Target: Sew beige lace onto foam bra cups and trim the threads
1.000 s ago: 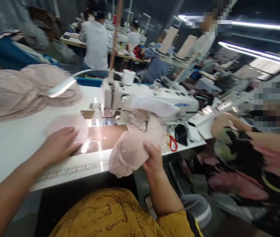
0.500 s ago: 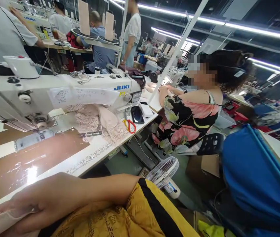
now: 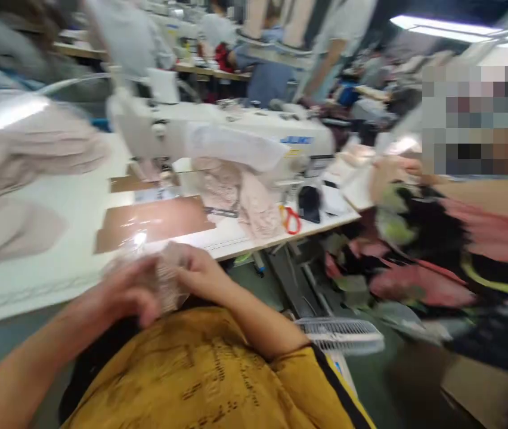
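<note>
While a worker bends over pale pink lace point(image 3: 171, 277) in front of the sewing machine point(image 3: 236, 134), between it and a yellow shirt point(image 3: 209, 375), the right hand point(image 3: 198, 268) grips the lace with narrowed fingers. The left hand point(image 3: 126, 292) meets it from the other side, fingers bent; blur hides whether they close on it. The lace is well apart from the needle end, so no stitching appears under way at this moment; what sewing it already carries cannot be told. Left of the machine, a thick pile point(image 3: 52, 140) and a few flat pieces point(image 3: 16, 229) suggest much of the batch remains. More pink cloth point(image 3: 256, 205) lies bunched under the machine's arm, its stage unclear. Near the machine's right end sit red-handled scissors point(image 3: 292, 221) and a dark phone point(image 3: 310, 204); beyond, a co-worker in a floral garment point(image 3: 419, 280) sits to the machine's right.
</note>
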`<state>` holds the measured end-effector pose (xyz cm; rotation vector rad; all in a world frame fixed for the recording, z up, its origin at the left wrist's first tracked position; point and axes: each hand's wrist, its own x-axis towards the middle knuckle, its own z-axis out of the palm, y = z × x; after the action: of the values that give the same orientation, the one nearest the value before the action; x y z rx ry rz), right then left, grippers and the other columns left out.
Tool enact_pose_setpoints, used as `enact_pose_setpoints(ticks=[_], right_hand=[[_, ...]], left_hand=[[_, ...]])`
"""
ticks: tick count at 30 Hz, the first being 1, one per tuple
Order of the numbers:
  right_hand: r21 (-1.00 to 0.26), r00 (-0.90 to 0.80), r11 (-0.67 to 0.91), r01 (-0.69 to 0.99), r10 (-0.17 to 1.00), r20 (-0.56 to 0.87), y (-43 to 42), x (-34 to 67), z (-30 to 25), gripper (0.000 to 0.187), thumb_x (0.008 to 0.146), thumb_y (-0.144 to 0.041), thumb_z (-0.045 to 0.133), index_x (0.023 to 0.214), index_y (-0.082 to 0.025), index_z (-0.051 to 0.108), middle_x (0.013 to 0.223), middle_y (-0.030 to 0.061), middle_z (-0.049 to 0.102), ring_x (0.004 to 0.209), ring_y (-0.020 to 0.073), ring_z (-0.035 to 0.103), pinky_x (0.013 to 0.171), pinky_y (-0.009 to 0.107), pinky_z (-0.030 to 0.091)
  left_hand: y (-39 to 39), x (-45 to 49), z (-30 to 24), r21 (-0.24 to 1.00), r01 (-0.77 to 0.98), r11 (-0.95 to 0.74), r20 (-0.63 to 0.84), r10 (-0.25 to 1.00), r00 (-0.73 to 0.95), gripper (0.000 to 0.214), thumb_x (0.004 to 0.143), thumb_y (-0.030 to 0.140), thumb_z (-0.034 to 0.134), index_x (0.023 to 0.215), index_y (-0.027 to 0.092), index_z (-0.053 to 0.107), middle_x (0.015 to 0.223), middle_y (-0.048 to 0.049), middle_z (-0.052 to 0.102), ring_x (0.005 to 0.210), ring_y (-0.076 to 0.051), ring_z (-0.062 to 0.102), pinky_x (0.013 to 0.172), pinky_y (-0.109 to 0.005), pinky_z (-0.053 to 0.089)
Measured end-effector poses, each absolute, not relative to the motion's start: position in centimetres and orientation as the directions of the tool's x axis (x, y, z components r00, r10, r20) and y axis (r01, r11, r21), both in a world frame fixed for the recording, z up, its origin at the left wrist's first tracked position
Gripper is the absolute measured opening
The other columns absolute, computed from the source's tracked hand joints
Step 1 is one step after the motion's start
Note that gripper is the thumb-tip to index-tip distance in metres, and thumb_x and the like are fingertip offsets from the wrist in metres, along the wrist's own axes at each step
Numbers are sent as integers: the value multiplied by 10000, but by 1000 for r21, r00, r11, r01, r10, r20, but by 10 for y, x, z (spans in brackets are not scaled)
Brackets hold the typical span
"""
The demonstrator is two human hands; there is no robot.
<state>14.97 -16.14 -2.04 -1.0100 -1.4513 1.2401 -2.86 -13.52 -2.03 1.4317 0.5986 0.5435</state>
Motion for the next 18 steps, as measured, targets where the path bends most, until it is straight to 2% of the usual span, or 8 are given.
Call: enact_pose_setpoints(ticks=[3, 4, 6, 8, 10, 12, 14, 18], right_hand=[[-928, -410, -194, -318, 911, -50, -166, 148, -36, 350, 729, -415, 740, 992, -197, 668, 875, -4, 678, 756, 142, 598, 702, 259, 468], [-880, -447, -292, -374, 888, -105, -168, 148, -38, 364, 715, -398, 761, 1012, -208, 673, 859, -4, 688, 738, 147, 612, 690, 267, 479], [-806, -478, -402, -435, 861, -172, -170, 148, -38, 419, 679, -372, 797, 1055, -231, 680, 825, -10, 696, 705, 149, 623, 678, 279, 493], [-791, -450, -409, -455, 872, -192, -171, 148, -34, 443, 623, -362, 837, 1026, -240, 697, 761, -26, 682, 665, 140, 609, 654, 270, 491], [-822, -421, -371, -432, 889, -180, -168, 147, -29, 425, 592, -375, 855, 967, -237, 709, 713, -34, 660, 648, 140, 590, 628, 262, 480], [-858, -405, -328, -396, 901, -158, -161, 146, -27, 380, 611, -404, 844, 914, -224, 701, 702, -30, 642, 649, 144, 578, 622, 263, 475], [-885, -340, -280, -371, 928, -151, -152, 145, -28, 356, 635, -401, 836, 893, -220, 671, 688, -40, 615, 614, 123, 546, 590, 240, 457], [-949, -107, -144, -280, 987, -118, -132, 145, -34, 572, 657, -372, 830, 1158, -279, 570, 808, -33, 640, 597, 103, 530, 554, 208, 439]], left_hand=[[-152, -60, 1, 962, -106, 253, -47, 533, 845, 876, 807, 701, 552, 1525, 368, 174, 1234, -118, 621, 938, -261, 675, 801, -381, 541], [-151, -61, 5, 946, -151, 287, -29, 537, 843, 882, 799, 665, 602, 1520, 391, 174, 1295, -121, 576, 924, -241, 673, 773, -352, 549], [-142, -58, 6, 943, -234, 238, 23, 654, 756, 818, 817, 558, 660, 1503, 385, 248, 1289, -113, 557, 816, -159, 647, 676, -252, 533], [-133, -55, -1, 964, -238, 120, 53, 790, 611, 754, 819, 452, 704, 1474, 341, 345, 1278, -101, 548, 843, -130, 607, 700, -212, 513], [-126, -55, -10, 978, -187, 91, 25, 842, 539, 761, 788, 403, 745, 1455, 294, 396, 1300, -102, 542, 1002, -169, 582, 840, -244, 500], [-123, -55, -19, 971, -149, 188, -65, 803, 592, 765, 755, 399, 773, 1429, 249, 444, 1265, -109, 585, 1078, -216, 576, 916, -303, 484], [-120, -55, -23, 943, -138, 304, -134, 724, 677, 668, 756, 385, 769, 1349, 184, 537, 1135, -113, 662, 983, -224, 623, 871, -328, 506], [-113, -54, -20, 924, -156, 349, -145, 698, 701, 428, 791, 302, 735, 1172, 126, 651, 967, -94, 708, 876, -209, 651, 845, -343, 519]])
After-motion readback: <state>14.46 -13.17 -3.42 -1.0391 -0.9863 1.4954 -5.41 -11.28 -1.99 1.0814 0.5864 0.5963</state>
